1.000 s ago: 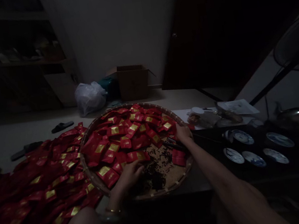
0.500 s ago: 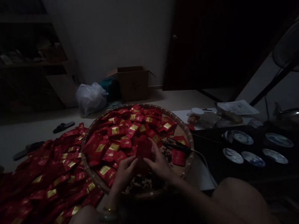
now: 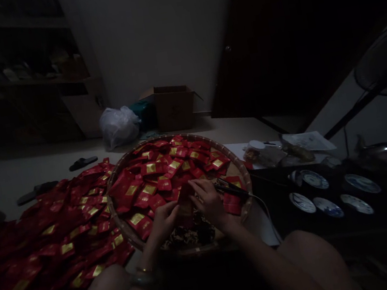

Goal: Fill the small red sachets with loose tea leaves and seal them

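We pinch a dark red packet [image 3: 185, 198] with the fingers of both hands above the near half of the round woven tray [image 3: 235, 167]: our left hand [image 3: 162, 224] grips its lower left side, our right hand [image 3: 209, 205] its upper right. Loose dark leaves [image 3: 205, 233] lie by the tray's near edge. Gold-labelled red packets [image 3: 151, 168] cover its far and left sides, and a corded black tool [image 3: 231, 188] lies near the right edge.
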Motion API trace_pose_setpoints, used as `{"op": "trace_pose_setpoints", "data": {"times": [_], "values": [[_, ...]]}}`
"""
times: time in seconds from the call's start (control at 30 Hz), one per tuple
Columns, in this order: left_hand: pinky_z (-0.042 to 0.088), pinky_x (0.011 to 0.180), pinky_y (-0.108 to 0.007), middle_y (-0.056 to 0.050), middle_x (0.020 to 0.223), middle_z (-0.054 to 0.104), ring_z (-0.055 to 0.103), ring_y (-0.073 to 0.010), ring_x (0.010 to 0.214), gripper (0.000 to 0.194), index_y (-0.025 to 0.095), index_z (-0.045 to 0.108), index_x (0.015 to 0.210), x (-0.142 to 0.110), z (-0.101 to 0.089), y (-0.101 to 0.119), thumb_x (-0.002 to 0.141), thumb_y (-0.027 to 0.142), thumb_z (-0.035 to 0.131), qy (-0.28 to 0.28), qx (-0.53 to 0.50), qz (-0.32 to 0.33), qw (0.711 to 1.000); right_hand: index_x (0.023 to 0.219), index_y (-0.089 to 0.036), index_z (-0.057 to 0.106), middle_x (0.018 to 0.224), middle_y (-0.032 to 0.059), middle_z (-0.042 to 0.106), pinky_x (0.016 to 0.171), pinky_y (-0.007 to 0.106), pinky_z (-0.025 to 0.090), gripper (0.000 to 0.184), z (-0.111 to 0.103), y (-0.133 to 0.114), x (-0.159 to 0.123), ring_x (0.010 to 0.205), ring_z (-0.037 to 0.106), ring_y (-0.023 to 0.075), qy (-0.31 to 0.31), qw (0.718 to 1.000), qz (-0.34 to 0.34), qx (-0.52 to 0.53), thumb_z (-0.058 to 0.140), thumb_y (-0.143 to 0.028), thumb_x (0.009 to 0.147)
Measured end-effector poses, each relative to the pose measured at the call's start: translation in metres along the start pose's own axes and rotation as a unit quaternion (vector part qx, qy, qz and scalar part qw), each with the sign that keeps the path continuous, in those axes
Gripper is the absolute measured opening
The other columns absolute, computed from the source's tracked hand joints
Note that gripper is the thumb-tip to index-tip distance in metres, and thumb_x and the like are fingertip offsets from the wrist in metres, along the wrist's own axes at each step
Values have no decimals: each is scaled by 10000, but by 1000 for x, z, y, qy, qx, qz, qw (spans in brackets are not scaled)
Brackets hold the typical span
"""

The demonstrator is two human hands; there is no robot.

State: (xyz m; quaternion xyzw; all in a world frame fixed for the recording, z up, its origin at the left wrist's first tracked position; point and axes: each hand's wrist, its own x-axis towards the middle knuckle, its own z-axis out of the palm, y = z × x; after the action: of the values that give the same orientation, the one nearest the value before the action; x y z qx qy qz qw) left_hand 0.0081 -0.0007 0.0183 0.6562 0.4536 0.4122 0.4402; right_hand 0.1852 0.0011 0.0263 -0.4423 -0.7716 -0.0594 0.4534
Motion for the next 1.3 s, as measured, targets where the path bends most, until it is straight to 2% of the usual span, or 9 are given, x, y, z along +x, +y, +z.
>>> {"op": "trace_pose_setpoints", "data": {"times": [0.2,0.3,0.4,0.7,0.8,0.97,1.03,1.2,1.3], "values": [[524,666,-293,-69,862,750,673,-226,778,348,133,722,937,0,1,4,778,363,515,10,9,2,1000,1128,-204,591,926,77,652,789,339,504,259,1,-3,-5,870,595,193,0,998,18,58,450,-208,912],[521,661,-285,-60,839,751,671,-214,753,334,145,727,902,-1,1,4,782,374,515,28,10,7,1000,1238,-211,535,979,88,656,818,351,502,337,3,-8,-9,908,602,196,-17,999,3,47,425,-191,920],[521,670,-287,-61,840,753,673,-213,746,330,144,724,886,-1,2,3,773,382,526,39,4,10,999,1313,-210,482,996,102,656,835,373,504,404,8,-10,-12,931,600,207,4,1000,-2,25,432,-175,914],[532,644,-294,-50,809,755,676,-221,738,318,155,732,851,-1,3,0,739,395,556,86,-23,-4,996,1326,-210,476,1213,120,597,987,407,446,426,22,-6,-20,1198,500,216,14,999,-12,28,408,-161,908],[527,641,-289,-53,809,754,675,-219,735,336,151,733,859,-2,2,1,750,402,539,77,-13,-2,997,1239,-207,546,1183,116,604,965,383,456,351,20,-9,-18,1158,527,203,24,997,23,74,429,-179,909],[514,713,-295,-54,874,753,671,-228,804,352,157,731,925,-4,2,2,764,402,536,39,12,8,999,850,-200,655,935,80,587,772,341,501,116,11,-13,-8,895,569,196,51,985,135,93,579,-287,838],[509,696,-290,-46,840,751,664,-222,778,372,155,738,896,-4,2,3,770,435,528,31,4,0,1000,765,-196,646,849,72,560,737,347,477,117,5,-14,-4,833,532,202,29,992,113,50,594,-283,825],[472,560,-242,-15,670,715,623,-182,630,408,142,746,751,-3,2,6,754,494,541,16,-22,-46,999,800,-196,614,749,54,609,715,313,434,196,-7,-17,-1,760,526,183,-100,991,-46,73,450,-222,905],[467,541,-229,-20,669,719,620,-178,619,337,152,751,756,-3,0,8,711,451,603,12,-37,-45,998,800,-187,594,690,33,620,758,307,405,226,-9,-19,-4,686,546,154,-158,983,-71,64,409,-226,925]]}}
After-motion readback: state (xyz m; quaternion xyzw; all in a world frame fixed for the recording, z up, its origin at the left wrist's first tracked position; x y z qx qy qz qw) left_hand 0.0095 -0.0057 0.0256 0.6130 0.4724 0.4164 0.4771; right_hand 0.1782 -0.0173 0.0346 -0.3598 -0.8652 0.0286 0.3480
